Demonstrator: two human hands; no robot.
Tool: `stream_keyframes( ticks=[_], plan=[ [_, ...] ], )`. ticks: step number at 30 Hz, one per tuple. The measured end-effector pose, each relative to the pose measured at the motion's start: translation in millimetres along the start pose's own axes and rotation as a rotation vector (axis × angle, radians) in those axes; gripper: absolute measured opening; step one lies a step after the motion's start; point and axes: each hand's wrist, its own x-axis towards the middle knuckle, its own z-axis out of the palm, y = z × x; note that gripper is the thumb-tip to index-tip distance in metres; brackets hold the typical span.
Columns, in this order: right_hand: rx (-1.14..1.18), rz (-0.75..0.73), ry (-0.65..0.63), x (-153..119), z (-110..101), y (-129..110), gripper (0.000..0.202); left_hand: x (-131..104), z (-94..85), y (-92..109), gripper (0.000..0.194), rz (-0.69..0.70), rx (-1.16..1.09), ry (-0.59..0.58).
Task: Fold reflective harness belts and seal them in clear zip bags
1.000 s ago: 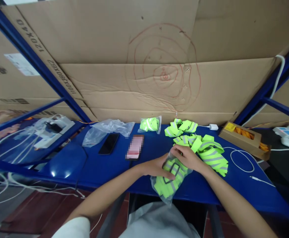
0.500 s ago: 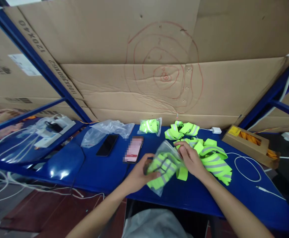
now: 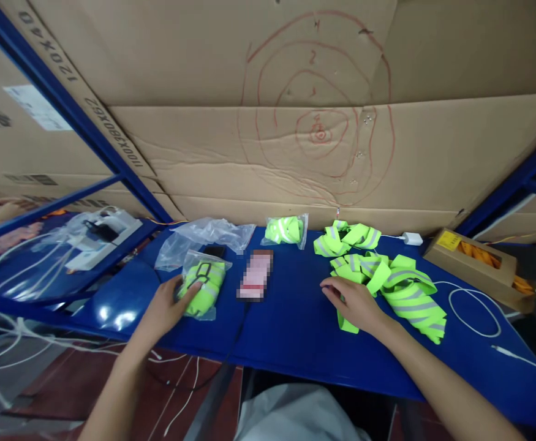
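My left hand (image 3: 169,305) grips the lower left edge of a clear plastic bag (image 3: 203,288). Folded neon-yellow reflective webbing with a black buckle shows through the plastic. The bag is over the left of the blue table, partly covering a black phone (image 3: 214,251). My right hand (image 3: 353,301) hovers around the table's middle with nothing in it, thumb and forefinger slightly apart. Just beside it lies a loose heap of neon-yellow reflective straps (image 3: 410,294), and the hand covers part of them. Behind that heap is a smaller bundle of straps (image 3: 348,237).
A second bagged strap (image 3: 285,230) and an empty-looking plastic bag (image 3: 212,233) lie along the cardboard wall. A phone with a lit screen (image 3: 255,275) sits mid-table. To the right are a cardboard box (image 3: 472,257) and a white cable (image 3: 474,331). Power strips (image 3: 106,242) stand left.
My left hand has carried the bagged strap left, from in front of me to beside the lit phone. My right hand has come off the bag and stays near the heap.
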Motion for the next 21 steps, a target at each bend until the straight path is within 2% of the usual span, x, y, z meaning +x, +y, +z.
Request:
stream_keyframes(
  ticks=[3,6,8,9,11,14,16,18,21],
  plan=[
    [-0.002,0.017,0.004,1.0,-1.5,3.0,0.023,13.6,-0.1,22.1,0.088,0.115,0.098,0.092],
    [-0.034,-0.020,-0.006,1.0,-1.5,3.6,0.023,32.2,5.5,62.5,0.072,0.297,0.185,0.099],
    [-0.075,-0.055,-0.028,0.8,-1.2,3.2,0.024,48.8,16.6,90.0,0.064,0.367,0.358,-0.001],
    [-0.093,-0.069,-0.039,0.6,-1.0,3.1,0.025,58.1,24.4,101.5,0.064,0.357,0.483,-0.092],
    [-0.115,-0.085,-0.057,0.4,-0.7,3.2,0.025,77.4,42.5,117.1,0.065,0.335,0.549,-0.167],
    [-0.134,-0.095,-0.071,0.4,-0.9,2.9,0.025,101.7,67.0,122.1,0.061,0.305,0.597,-0.260],
    [-0.162,-0.115,-0.073,0.7,-2.8,1.8,0.026,110.5,76.1,118.3,0.058,0.287,0.606,-0.284],
    [-0.234,-0.159,-0.039,0.9,-7.2,1.0,0.027,111.9,78.4,114.8,0.057,0.278,0.604,-0.279],
    [-0.421,-0.138,0.121,0.0,-17.4,4.9,0.028,99.8,74.1,118.8,0.056,0.297,0.587,-0.223]
  ],
)
